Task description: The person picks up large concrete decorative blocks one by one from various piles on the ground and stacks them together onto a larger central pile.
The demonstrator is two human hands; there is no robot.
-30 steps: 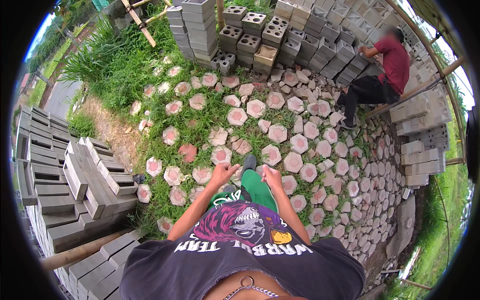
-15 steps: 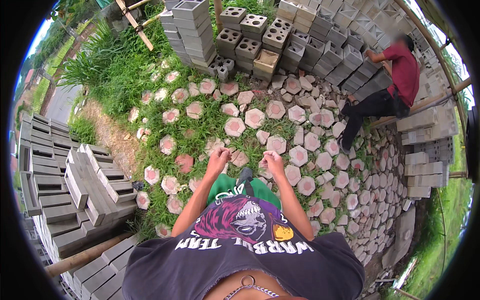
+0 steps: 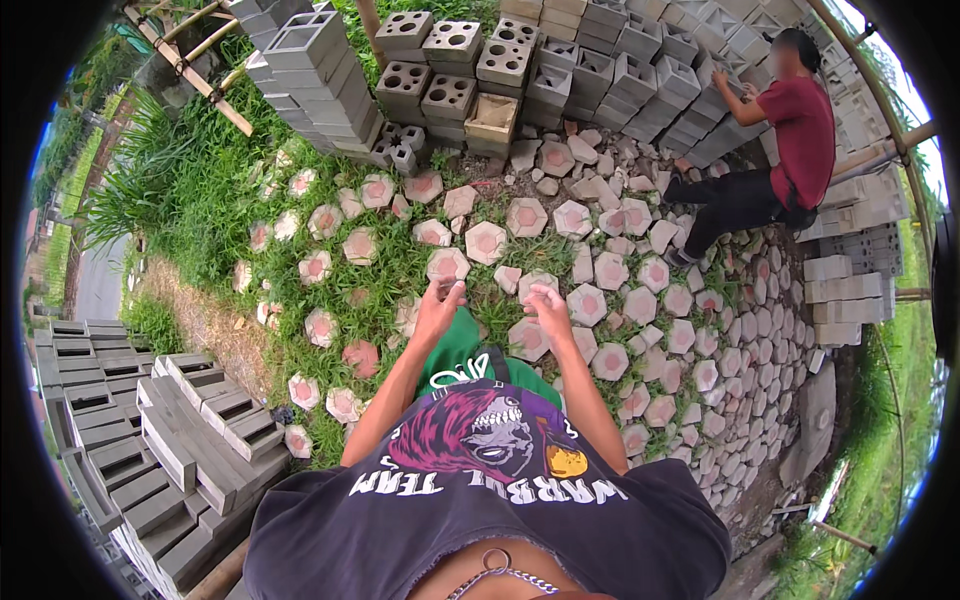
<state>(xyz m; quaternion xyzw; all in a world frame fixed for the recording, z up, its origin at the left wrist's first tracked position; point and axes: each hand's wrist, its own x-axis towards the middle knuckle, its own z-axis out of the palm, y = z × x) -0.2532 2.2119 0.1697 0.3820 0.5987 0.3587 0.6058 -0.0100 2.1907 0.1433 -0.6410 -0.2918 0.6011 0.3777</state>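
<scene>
Over pale hexagonal pavers (image 3: 485, 243) with pinkish centers, scattered across grass (image 3: 215, 190), a person's two bare hands hover side by side at waist level, both seemingly released. The left hand (image 3: 438, 305) has its fingers loosely bent; the right hand (image 3: 545, 305) has its fingers parted and slightly curled. Below them are green trousers (image 3: 455, 342) and a dark printed T-shirt (image 3: 320, 530), with a chain necklace (image 3: 530, 577) at the collar. Ahead, blocks with round holes (image 3: 451, 42) stand stacked near a tall column of gray blocks (image 3: 320, 100). At right, a co-worker in a red shirt (image 3: 800, 130) and black trousers (image 3: 740, 200) raises both hands toward stacked hollow blocks (image 3: 678, 80); contact is hard to make out. On the left, a pile of rectangular blocks (image 3: 180, 440) sits beside a dirt strip (image 3: 215, 305).
</scene>
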